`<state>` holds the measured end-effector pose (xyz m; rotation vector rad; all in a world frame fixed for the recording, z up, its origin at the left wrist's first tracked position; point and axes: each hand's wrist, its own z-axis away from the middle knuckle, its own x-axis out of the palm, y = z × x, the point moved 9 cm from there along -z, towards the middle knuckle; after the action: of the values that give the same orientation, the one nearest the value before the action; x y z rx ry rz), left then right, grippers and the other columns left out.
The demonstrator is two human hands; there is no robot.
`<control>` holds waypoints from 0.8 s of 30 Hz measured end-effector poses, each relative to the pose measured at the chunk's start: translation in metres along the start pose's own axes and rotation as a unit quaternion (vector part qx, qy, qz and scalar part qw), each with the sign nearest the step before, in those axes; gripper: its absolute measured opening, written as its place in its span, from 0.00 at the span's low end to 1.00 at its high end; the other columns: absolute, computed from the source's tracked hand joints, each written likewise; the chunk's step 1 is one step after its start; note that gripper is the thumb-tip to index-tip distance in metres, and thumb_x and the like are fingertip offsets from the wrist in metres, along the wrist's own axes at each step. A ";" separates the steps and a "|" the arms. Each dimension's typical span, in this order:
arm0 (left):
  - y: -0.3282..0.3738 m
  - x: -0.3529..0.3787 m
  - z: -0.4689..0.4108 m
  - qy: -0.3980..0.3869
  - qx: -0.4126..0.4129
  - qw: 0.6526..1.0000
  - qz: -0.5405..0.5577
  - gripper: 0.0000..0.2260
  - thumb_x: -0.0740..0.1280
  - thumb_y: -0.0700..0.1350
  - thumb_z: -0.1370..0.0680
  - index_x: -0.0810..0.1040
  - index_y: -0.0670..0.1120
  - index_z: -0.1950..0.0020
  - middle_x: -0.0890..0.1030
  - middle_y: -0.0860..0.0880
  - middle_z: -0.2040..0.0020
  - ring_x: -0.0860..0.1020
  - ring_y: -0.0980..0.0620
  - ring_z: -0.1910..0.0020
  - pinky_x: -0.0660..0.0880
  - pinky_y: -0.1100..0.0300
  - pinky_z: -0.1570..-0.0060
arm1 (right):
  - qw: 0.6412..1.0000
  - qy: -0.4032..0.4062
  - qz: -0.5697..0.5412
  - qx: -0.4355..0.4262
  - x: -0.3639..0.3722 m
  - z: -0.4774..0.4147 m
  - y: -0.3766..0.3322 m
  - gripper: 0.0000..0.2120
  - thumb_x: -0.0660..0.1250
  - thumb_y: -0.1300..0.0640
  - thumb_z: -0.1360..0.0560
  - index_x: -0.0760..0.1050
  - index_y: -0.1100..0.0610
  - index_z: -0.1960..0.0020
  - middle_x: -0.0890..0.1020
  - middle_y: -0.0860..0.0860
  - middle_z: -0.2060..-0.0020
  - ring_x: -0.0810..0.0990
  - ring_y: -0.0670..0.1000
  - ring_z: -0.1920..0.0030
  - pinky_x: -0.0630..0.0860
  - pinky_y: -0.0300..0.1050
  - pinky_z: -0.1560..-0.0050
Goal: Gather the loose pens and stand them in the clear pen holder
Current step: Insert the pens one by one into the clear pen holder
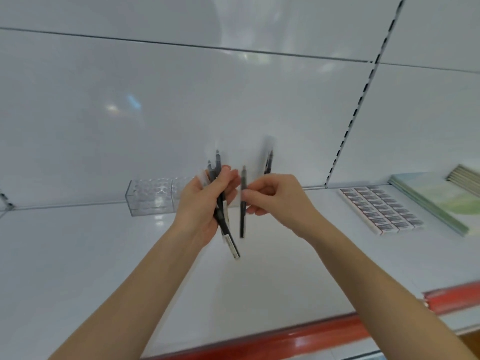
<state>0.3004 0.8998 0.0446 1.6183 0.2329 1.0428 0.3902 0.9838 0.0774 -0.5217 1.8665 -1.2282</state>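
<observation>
Her left hand (205, 203) gripped a bundle of pens (225, 224); her right hand (272, 196) pinched one pen (242, 219), before the clear pen holder (149, 197).

White shelf (104, 255) with a red front edge (285, 339); small boxed items (380, 210) beside greenish booklets (441, 201)

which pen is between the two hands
The single dark pen, near upright, pinched by the right hand; the bundle of pens is gripped in the left hand.
</observation>
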 end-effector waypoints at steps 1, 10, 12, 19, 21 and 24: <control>-0.002 -0.004 -0.002 0.011 -0.010 1.000 0.004 0.05 0.65 0.42 0.24 0.77 0.42 0.51 0.82 0.46 0.55 0.82 0.54 0.58 0.78 0.61 0.52 | 0.999 0.034 -0.008 0.002 -0.011 -0.005 0.003 0.08 0.69 0.63 0.29 0.77 0.54 0.66 0.81 0.51 0.72 0.79 0.45 0.72 0.77 0.35 0.67; -0.010 -0.032 -0.003 0.052 -0.034 0.998 -0.029 0.04 0.64 0.44 0.23 0.78 0.47 0.52 0.81 0.51 0.61 0.78 0.55 0.63 0.74 0.61 0.62 | 0.965 0.246 0.084 -0.023 -0.096 -0.059 0.024 0.05 0.66 0.59 0.29 0.71 0.56 0.54 0.79 0.52 0.59 0.82 0.57 0.57 0.77 0.49 0.54; -0.010 -0.034 -0.004 0.054 -0.035 0.997 -0.033 0.03 0.64 0.45 0.23 0.77 0.48 0.52 0.83 0.52 0.58 0.80 0.56 0.63 0.74 0.62 0.63 | 0.966 0.232 0.112 -0.028 -0.088 -0.066 0.026 0.05 0.66 0.59 0.28 0.72 0.57 0.53 0.79 0.51 0.59 0.82 0.56 0.57 0.75 0.46 0.55; -0.012 -0.038 -0.004 0.045 -0.046 0.998 -0.008 0.03 0.64 0.43 0.23 0.77 0.46 0.51 0.83 0.50 0.59 0.82 0.57 0.66 0.78 0.64 0.68 | 0.966 0.216 0.136 -0.042 -0.079 -0.072 0.026 0.07 0.66 0.59 0.28 0.73 0.59 0.51 0.79 0.51 0.60 0.81 0.56 0.58 0.75 0.47 0.54; -0.013 -0.037 -0.004 0.038 -0.052 0.998 -0.004 0.04 0.65 0.42 0.24 0.77 0.45 0.50 0.80 0.49 0.62 0.81 0.56 0.68 0.79 0.63 0.67 | 0.966 0.210 0.145 -0.034 -0.077 -0.072 0.032 0.06 0.65 0.60 0.28 0.73 0.59 0.52 0.79 0.51 0.60 0.81 0.56 0.58 0.75 0.46 0.55; -0.014 -0.037 -0.004 0.040 -0.050 0.998 -0.006 0.06 0.66 0.41 0.24 0.77 0.43 0.48 0.76 0.49 0.64 0.79 0.56 0.70 0.80 0.61 0.66 | 0.970 0.190 0.153 -0.014 -0.071 -0.071 0.047 0.07 0.65 0.61 0.28 0.73 0.60 0.51 0.78 0.52 0.59 0.81 0.56 0.56 0.73 0.43 0.55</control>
<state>0.2811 0.8837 0.0137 1.4855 0.2407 1.0947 0.3776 1.0940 0.0778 -0.0028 2.1868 -1.1488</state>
